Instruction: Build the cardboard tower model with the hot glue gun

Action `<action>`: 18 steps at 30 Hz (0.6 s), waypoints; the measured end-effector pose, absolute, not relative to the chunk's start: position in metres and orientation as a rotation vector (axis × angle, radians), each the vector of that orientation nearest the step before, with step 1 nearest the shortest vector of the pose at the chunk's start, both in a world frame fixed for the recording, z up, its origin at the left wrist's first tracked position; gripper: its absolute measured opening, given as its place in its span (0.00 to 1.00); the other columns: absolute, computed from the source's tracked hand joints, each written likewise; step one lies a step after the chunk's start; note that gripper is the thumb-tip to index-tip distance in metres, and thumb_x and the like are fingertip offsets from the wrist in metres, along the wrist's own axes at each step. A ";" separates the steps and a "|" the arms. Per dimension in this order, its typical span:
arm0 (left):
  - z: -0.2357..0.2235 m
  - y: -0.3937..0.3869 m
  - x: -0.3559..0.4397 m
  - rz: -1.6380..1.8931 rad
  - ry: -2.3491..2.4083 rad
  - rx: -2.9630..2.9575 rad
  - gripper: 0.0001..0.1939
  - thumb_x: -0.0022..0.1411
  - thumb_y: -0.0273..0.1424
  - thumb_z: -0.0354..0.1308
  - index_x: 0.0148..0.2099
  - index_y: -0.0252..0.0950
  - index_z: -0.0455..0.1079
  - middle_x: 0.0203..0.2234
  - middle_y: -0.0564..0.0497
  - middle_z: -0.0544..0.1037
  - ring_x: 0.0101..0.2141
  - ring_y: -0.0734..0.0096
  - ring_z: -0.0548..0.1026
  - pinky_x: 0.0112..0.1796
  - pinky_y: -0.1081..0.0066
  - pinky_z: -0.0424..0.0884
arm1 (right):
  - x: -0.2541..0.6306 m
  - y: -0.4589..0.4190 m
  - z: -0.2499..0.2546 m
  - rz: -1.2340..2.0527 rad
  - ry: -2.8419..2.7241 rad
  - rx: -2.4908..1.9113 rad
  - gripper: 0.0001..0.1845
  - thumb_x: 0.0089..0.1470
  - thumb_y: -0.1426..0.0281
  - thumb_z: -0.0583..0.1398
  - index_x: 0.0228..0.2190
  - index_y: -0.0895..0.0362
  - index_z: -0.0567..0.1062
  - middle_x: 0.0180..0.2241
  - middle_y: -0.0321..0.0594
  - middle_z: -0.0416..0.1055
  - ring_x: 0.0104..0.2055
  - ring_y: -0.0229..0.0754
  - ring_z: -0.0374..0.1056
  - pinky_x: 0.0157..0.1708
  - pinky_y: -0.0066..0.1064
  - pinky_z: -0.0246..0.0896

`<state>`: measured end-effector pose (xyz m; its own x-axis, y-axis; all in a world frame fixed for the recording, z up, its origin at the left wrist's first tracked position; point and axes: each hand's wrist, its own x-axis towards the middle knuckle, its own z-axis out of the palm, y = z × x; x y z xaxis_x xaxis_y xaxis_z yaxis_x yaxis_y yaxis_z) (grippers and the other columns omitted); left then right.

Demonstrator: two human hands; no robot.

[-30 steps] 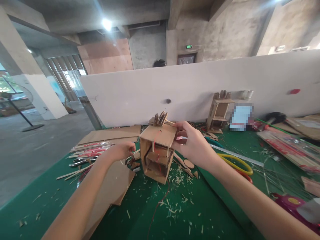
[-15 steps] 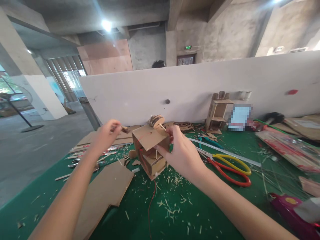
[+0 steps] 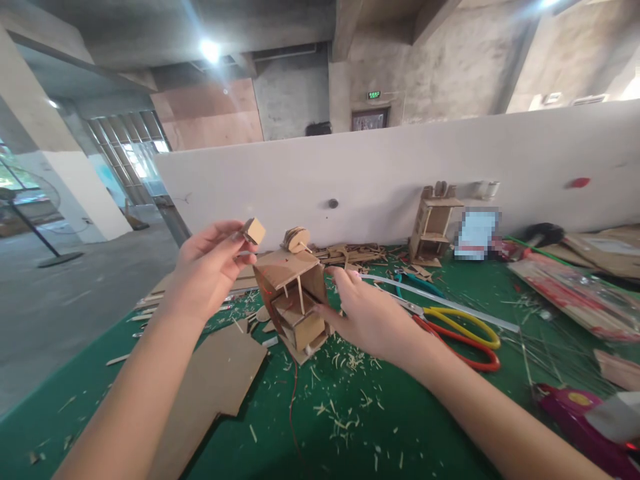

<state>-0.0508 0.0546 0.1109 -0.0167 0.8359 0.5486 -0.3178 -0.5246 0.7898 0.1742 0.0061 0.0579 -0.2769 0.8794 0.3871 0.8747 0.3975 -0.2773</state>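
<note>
My left hand point(image 3: 207, 270) pinches a small cardboard block point(image 3: 255, 231) between thumb and fingers, above the left of a cardboard model point(image 3: 309, 333). This open-fronted little structure stands on the table, with thin sticks upright inside it and a red wire point(image 3: 294, 400) trailing from its base. Round cardboard discs point(image 3: 299, 239) sit on its top, a stick poking out of them. My right hand point(image 3: 367, 307) grips the model's right wall, thumb at the front and index finger behind the edge; the other fingers are partly hidden.
Red-and-yellow-handled scissors point(image 3: 463, 337) and a steel ruler point(image 3: 450, 303) lie right of the model. A similar cardboard tower point(image 3: 434, 227) stands by the white partition point(image 3: 240, 187). A cut cardboard sheet point(image 3: 215, 380) lies left, a purple tool point(image 3: 575, 413) at the right. Wood shavings litter the green tabletop point(image 3: 400, 407).
My left hand has come up and right, bringing the block into clear view. The model has turned and tipped back, so its inside shows more. My right hand has slid lower on its side.
</note>
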 end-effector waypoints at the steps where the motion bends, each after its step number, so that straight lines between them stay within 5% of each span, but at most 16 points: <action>1: 0.112 0.052 -0.052 1.662 0.557 1.427 0.09 0.47 0.24 0.67 0.34 0.34 0.75 0.24 0.52 0.77 0.26 0.73 0.74 0.24 0.74 0.70 | 0.181 0.003 0.060 -0.025 -2.198 -1.542 0.20 0.60 0.58 0.51 0.48 0.58 0.64 0.45 0.53 0.70 0.43 0.53 0.70 0.29 0.34 0.57; 4: 0.113 0.046 -0.053 1.566 0.533 1.577 0.08 0.51 0.25 0.66 0.36 0.34 0.74 0.26 0.50 0.77 0.28 0.71 0.75 0.27 0.71 0.72 | 0.208 -0.002 0.056 0.050 -2.266 -1.823 0.21 0.61 0.57 0.49 0.46 0.57 0.68 0.41 0.50 0.74 0.39 0.54 0.72 0.31 0.37 0.60; 8: 0.113 0.039 -0.045 1.527 0.514 1.670 0.06 0.55 0.27 0.64 0.38 0.37 0.73 0.29 0.50 0.77 0.28 0.71 0.74 0.27 0.71 0.72 | 0.242 0.006 0.033 0.183 -2.241 -2.133 0.26 0.57 0.52 0.52 0.31 0.61 0.76 0.32 0.56 0.76 0.36 0.61 0.73 0.31 0.43 0.61; 12: 0.111 0.036 -0.034 1.614 0.483 1.639 0.14 0.56 0.26 0.62 0.46 0.43 0.72 0.27 0.53 0.75 0.27 0.72 0.72 0.25 0.73 0.69 | 0.256 0.032 0.011 0.099 -2.093 -2.120 0.31 0.57 0.49 0.49 0.39 0.63 0.74 0.41 0.60 0.74 0.44 0.61 0.70 0.38 0.44 0.61; 18: 0.107 0.030 -0.028 1.652 0.667 1.753 0.06 0.60 0.29 0.61 0.40 0.41 0.76 0.24 0.53 0.75 0.24 0.75 0.71 0.26 0.73 0.70 | 0.239 0.073 -0.016 0.220 -2.015 -1.846 0.23 0.58 0.56 0.56 0.45 0.62 0.71 0.45 0.52 0.73 0.49 0.51 0.67 0.47 0.40 0.60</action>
